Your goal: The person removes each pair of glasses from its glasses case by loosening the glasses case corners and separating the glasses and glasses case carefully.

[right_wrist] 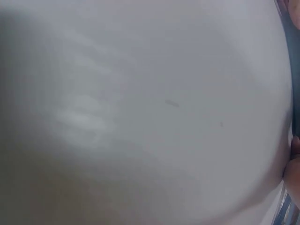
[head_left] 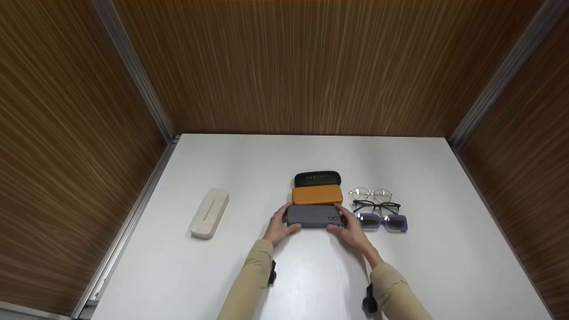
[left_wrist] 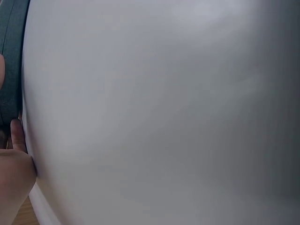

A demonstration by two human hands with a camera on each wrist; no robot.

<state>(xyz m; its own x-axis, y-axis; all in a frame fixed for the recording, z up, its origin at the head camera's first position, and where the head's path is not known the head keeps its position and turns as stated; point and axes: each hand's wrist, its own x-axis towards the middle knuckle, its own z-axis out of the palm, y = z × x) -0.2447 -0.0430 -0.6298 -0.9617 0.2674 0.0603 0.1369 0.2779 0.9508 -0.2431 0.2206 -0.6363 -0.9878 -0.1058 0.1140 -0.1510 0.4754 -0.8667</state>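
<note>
The grey case [head_left: 313, 217] is lying flat between the two hands, showing an apparently closed, plain body with a small dark glasses outline [head_left: 333, 218] near its right end. The left hand [head_left: 279, 226] is gripping its left end and the right hand [head_left: 352, 229] its right end, thumbs resting along the near edge. Just beyond the grip, the orange case [head_left: 317, 194] is lying roughly parallel, with the black case [head_left: 317, 178] past it, so three cases are already forming a column. Beside the grip on the right, wire-rimmed glasses [head_left: 371, 193], black-framed glasses [head_left: 377, 206] and sunglasses [head_left: 394, 222] are lying in another column, outside any case. Well left of the grip, the beige case [head_left: 210, 214] is lying slanted, not joining either column.
</note>
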